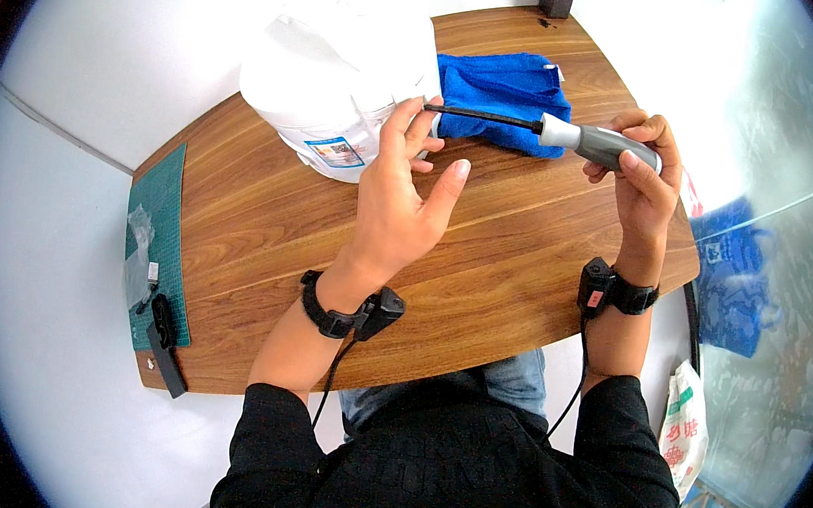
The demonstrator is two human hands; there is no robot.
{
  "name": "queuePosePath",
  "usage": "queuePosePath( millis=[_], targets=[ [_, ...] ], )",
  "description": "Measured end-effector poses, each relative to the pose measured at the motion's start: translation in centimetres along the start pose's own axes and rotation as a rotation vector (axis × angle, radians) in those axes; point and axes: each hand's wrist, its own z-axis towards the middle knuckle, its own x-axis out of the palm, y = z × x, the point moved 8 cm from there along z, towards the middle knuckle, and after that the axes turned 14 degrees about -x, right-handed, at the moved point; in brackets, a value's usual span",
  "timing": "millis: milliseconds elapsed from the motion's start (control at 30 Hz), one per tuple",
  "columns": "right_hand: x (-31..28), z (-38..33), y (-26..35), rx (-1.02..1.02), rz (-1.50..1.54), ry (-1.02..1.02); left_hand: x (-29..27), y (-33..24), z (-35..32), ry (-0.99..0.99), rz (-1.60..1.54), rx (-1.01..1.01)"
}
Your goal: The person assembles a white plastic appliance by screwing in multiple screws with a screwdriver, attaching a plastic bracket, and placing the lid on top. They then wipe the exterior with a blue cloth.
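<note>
Landmark: white rice cooker, standing at far side of wooden table.

Right hand well right of cooker, fingers closed around grey handle of screwdriver. Black shaft lies level, pointing left, tip reaching cooker's right side.

Left hand just in front of cooker; thumb and forefinger pinch shaft tip beside cooker wall, other fingers spread loose.

Blue towel just right of cooker, under shaft.

Green cutting mat well left of cooker, at table edge; small black tool on it, kind unclear.

Black wrist straps with cables on both wrists.
</note>
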Motion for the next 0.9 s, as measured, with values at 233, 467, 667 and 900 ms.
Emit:
queuePosePath(
  millis=[233, 467, 667, 900],
  targets=[
    [0.8, -0.1, 0.3, -0.022, -0.108, 0.067, 0.1, 0.1, -0.1, -0.019, 0.158, -0.02],
    [1.7, -0.3, 0.8, -0.086, -0.151, 0.121, -0.3, 0.1, 0.4, -0.025, 0.226, -0.027],
    [2.2, -0.5, 1.1, -0.135, -0.199, 0.135, -1.6, -0.9, 0.0, -0.033, 0.194, -0.042],
    [2.0, -0.5, 1.6, -0.107, -0.205, 0.08, -7.1, -4.9, 0.1, -0.325, 0.676, 0.353]
  ],
)
